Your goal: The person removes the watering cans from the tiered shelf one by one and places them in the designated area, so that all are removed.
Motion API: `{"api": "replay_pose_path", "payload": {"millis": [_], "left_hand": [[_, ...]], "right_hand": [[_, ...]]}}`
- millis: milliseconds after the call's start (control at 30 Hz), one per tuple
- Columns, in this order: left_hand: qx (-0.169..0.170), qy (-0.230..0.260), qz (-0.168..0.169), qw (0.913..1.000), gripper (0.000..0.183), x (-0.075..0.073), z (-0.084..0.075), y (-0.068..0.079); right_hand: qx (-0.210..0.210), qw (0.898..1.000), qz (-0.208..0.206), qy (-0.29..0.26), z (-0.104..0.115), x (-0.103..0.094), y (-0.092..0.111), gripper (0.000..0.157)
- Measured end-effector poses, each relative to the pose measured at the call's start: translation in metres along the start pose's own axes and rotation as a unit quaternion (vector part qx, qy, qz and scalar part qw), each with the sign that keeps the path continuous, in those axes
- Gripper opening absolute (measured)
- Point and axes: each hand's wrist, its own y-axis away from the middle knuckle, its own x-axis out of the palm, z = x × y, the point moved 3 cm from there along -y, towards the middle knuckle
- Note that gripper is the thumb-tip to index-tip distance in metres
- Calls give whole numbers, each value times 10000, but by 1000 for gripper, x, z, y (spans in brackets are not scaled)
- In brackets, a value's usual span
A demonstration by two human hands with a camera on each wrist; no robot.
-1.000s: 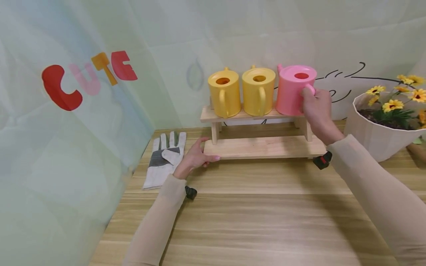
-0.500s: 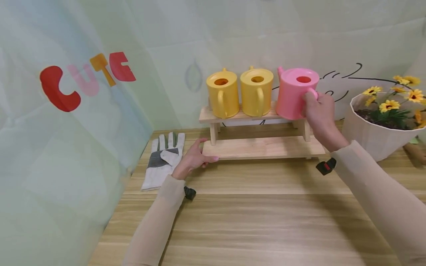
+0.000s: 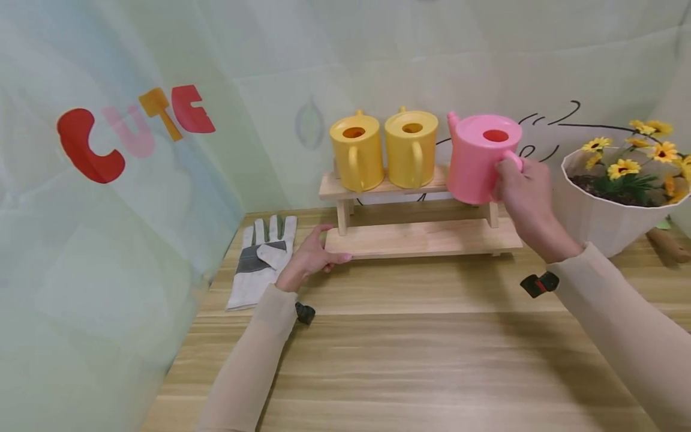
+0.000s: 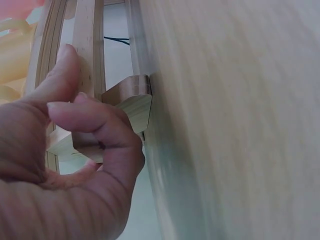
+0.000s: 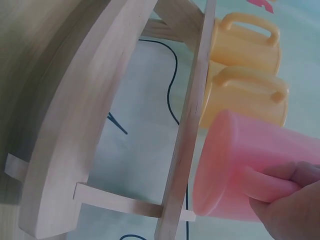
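A pink watering can (image 3: 477,162) hangs by its handle from my right hand (image 3: 526,195), just in front of the upper shelf's right end. In the right wrist view, the fingers curl round the handle and the can's flat base shows. My left hand (image 3: 313,255) grips the left end of the two-tier wooden stand (image 3: 421,238), thumb over the lower board and fingers curled beneath, as the left wrist view shows. Two yellow watering cans (image 3: 358,153) stand upright side by side on the upper shelf, handles toward me.
Left of the stand lies a white and grey work glove (image 3: 261,264). On the right stands a white pot (image 3: 604,204) with yellow flowers (image 3: 623,169), and a brown wooden handle (image 3: 669,245) lies behind it. A printed cloth backdrop (image 3: 281,78) rises behind the wooden table (image 3: 410,354).
The pink watering can has come off the upper shelf, forward toward me and slightly right, in my right hand. My left hand keeps its grip on the stand.
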Motion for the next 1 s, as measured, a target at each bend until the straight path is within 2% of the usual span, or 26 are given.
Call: {"api": "replay_pose_path", "payload": {"millis": [333,567,800,900,1000], "left_hand": [[-5,-82,-5,10000,103,-1,1,0],[14,-58,7,10000,102,-2,-2,0],[16,-23,21,10000,103,-1,-2,0],[21,-17,19,10000,103,-1,-2,0],[43,-8,19,10000,103,0,-2,1]], "right_hand": [[-36,9997,189,144,-4,-9,24,42],[106,9990,375,237,-11,-22,41,44],[199,9992,358,3,-22,-33,60,45],[279,9982,386,-361,-27,-36,68,46],[356,9980,418,-303,-31,-40,75,47]]}}
